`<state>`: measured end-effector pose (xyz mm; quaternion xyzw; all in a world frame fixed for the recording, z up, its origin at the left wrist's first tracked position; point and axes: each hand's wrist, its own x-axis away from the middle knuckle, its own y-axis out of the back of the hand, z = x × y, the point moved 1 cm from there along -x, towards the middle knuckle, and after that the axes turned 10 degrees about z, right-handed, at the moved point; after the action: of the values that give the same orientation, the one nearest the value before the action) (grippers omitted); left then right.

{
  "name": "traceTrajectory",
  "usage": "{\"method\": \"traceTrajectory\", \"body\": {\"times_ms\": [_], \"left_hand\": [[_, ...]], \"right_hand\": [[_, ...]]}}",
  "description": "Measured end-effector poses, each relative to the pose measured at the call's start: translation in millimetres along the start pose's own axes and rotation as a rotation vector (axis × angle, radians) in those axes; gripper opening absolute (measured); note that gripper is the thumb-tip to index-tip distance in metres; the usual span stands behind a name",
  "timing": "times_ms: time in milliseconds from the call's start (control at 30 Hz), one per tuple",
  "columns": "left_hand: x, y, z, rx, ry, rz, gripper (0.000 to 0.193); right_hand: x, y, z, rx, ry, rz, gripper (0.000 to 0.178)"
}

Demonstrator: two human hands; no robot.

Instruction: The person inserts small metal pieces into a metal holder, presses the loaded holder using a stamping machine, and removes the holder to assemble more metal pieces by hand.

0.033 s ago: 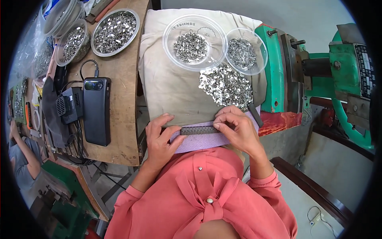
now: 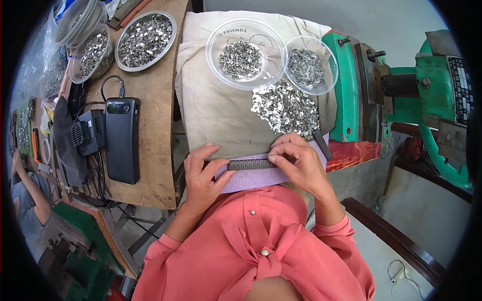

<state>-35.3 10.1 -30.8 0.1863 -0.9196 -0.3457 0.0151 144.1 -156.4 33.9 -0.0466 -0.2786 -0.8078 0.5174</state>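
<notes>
A dark, slotted metal strip (image 2: 250, 164) lies lengthwise over a lilac woven cloth (image 2: 251, 183) at the near edge of the work surface. My left hand (image 2: 203, 173) grips the strip's left end between thumb and fingers. At its other end, my right hand (image 2: 297, 161) pinches with thumb and forefinger; whether a small part is in that pinch cannot be seen. Just beyond my right hand is a loose heap of small metal pieces (image 2: 286, 110). Two clear plastic bowls stand behind the heap: a larger bowl (image 2: 273, 55) with small grey parts, and a smaller bowl (image 2: 329, 75) with shiny pins.
A dark flat bar (image 2: 322, 145) lies right of the heap, beside a green machine (image 2: 346, 90). On the wooden table (image 2: 155, 135) at left are a black power bank (image 2: 122, 150) with cables and a metal bowl (image 2: 168, 50) of parts. Another person's arm (image 2: 35, 193) shows far left.
</notes>
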Motion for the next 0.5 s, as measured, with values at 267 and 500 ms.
{"method": "traceTrajectory", "body": {"times_ms": [267,500], "left_hand": [[0.2,1.5,-1.2,0.004,0.014,0.018,0.032],[-0.1,1.5,0.5,0.014,-0.004,0.018,0.033]], "right_hand": [[-4.6,-6.3,2.9,0.185,0.031,0.004,0.011],[-5.4,-8.2,1.9,0.195,0.023,-0.007,0.011]]}}
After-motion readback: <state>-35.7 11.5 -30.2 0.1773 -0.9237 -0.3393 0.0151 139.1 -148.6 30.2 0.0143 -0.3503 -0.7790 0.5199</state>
